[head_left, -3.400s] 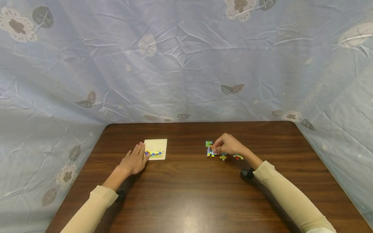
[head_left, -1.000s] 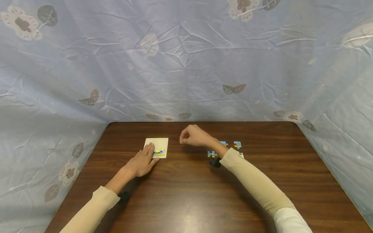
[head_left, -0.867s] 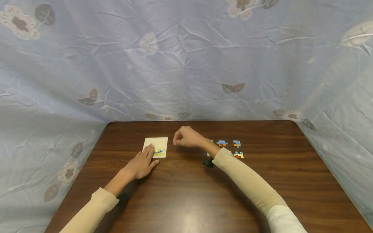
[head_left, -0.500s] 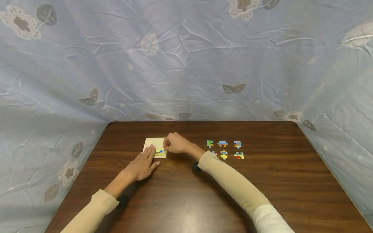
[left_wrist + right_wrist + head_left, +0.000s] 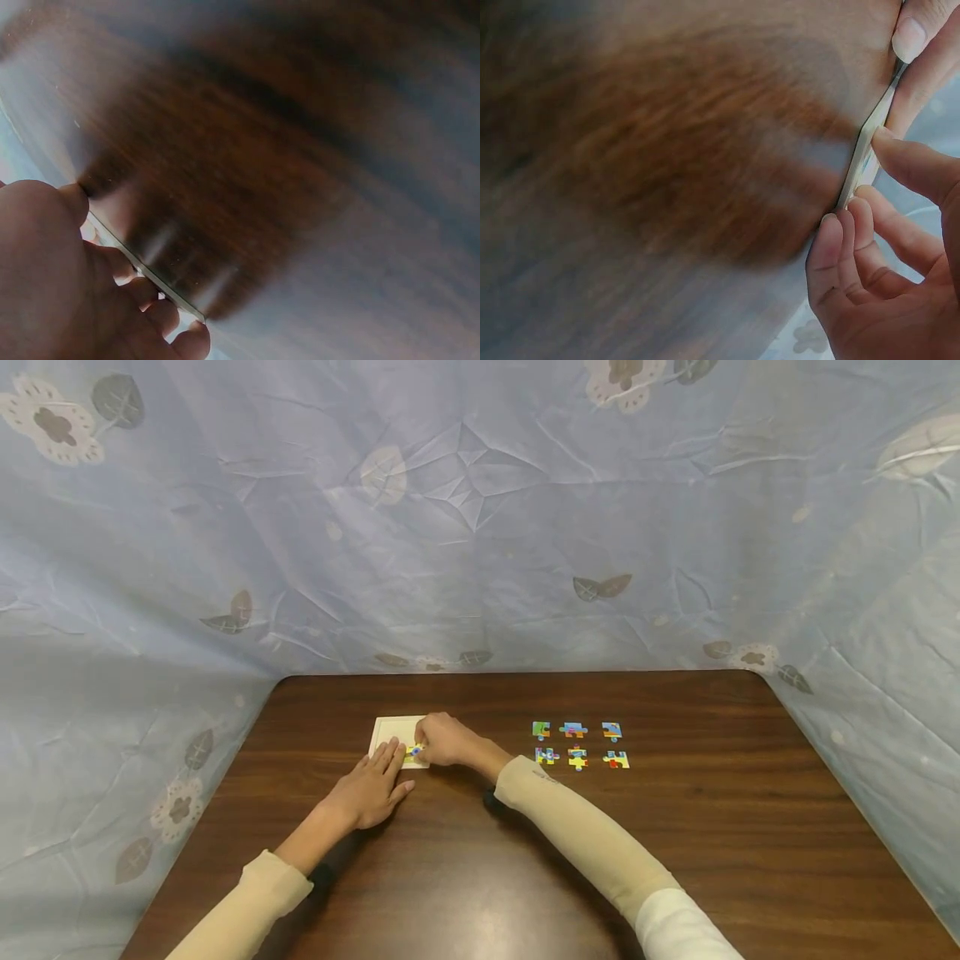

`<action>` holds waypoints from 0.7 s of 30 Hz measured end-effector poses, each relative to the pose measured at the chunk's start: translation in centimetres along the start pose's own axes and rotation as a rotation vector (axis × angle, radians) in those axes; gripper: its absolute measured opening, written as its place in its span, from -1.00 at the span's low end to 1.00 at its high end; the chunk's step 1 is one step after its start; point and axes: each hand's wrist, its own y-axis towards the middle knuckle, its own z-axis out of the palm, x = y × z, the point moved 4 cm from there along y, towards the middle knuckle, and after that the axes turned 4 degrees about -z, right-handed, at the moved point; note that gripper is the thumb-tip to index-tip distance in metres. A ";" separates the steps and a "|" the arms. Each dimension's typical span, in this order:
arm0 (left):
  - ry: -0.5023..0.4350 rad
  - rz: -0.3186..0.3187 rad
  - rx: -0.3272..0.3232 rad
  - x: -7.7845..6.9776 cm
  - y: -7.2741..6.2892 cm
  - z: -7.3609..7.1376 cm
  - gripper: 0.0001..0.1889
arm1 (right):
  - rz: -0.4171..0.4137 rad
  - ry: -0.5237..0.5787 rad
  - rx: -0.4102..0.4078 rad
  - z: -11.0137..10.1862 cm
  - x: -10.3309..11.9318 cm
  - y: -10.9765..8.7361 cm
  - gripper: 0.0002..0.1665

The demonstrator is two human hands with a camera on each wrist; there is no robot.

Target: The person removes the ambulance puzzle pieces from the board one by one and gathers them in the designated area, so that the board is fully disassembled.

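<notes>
A cream square puzzle tray [image 5: 397, 727] lies on the table, with yellow and blue puzzle pieces [image 5: 412, 752] along its near side. My left hand [image 5: 369, 789] rests palm down, its extended fingers over the tray's near left part and its thumb spread at the near edge. At the tray's right side is my right hand [image 5: 446, 739], with bent fingers. In the right wrist view its thumb [image 5: 900, 161] and index fingertip touch the tray, the other fingers bunched at the corner. I cannot tell whether it pinches a piece; the fingers cover that spot.
Several loose jigsaw pieces lie in two rows to the right, among them a green one [image 5: 541, 729], a blue one [image 5: 573, 729] and one with red and yellow [image 5: 617, 760]. The brown wooden table [image 5: 675, 827] ends at a floral curtain [image 5: 472, 568].
My right hand has moved left from the loose pieces to the tray, uncovering those pieces. My left hand has shifted right, further over the tray.
</notes>
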 end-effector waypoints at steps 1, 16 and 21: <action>0.000 -0.001 0.002 -0.1 -0.1 0.1 -0.22 | 0.006 0.007 0.001 0.1 0.0 0.0 -0.70; -0.002 -0.007 -0.005 -0.4 -0.3 -0.1 -0.25 | 0.006 -0.072 -0.032 0.1 0.4 -0.1 -0.67; -0.002 -0.006 -0.003 -0.4 -0.4 0.0 -0.25 | 0.010 -0.078 -0.038 0.0 0.9 -0.6 -0.67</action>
